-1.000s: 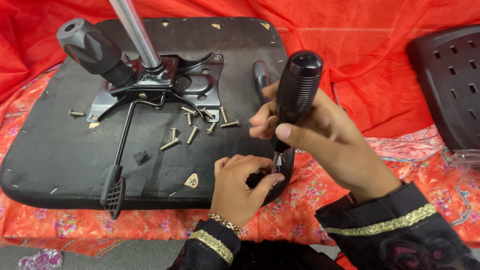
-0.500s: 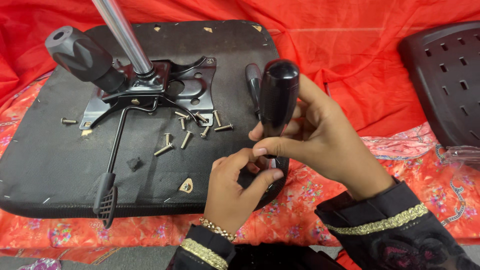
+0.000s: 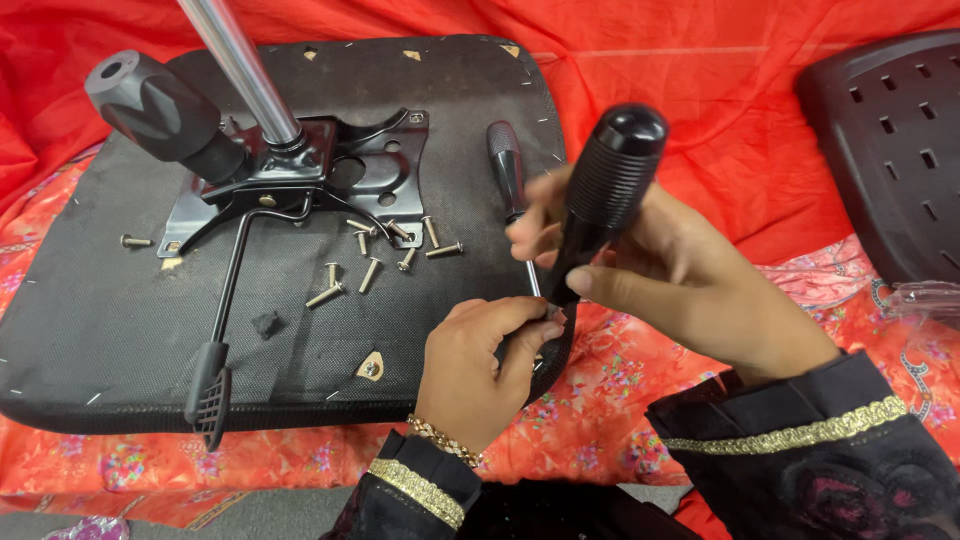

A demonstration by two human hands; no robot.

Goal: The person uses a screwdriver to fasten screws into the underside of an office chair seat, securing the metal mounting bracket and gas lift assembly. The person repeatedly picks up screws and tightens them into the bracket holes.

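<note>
An upside-down black chair seat (image 3: 120, 330) lies on red cloth, with a black metal mechanism plate (image 3: 330, 170), a chrome gas cylinder (image 3: 240, 70) and a black lever knob (image 3: 160, 110) bolted on. My right hand (image 3: 680, 280) grips the ribbed black handle of a screwdriver (image 3: 605, 190), held upright over the seat's right front corner. My left hand (image 3: 480, 360) pinches at the screwdriver's tip against the seat edge; what sits under the fingers is hidden. Several loose screws (image 3: 370, 265) lie on the seat.
A second screwdriver (image 3: 507, 165) lies on the seat behind my hands. A black perforated chair back (image 3: 890, 140) rests at the right on the red cloth (image 3: 700, 80). A black lever (image 3: 215, 380) runs to the seat's front edge. Patterned fabric (image 3: 620, 380) covers the floor in front.
The screwdriver handle has tilted and shifted slightly in my right hand. My left hand stays at the tip by the seat corner. The view has moved a little.
</note>
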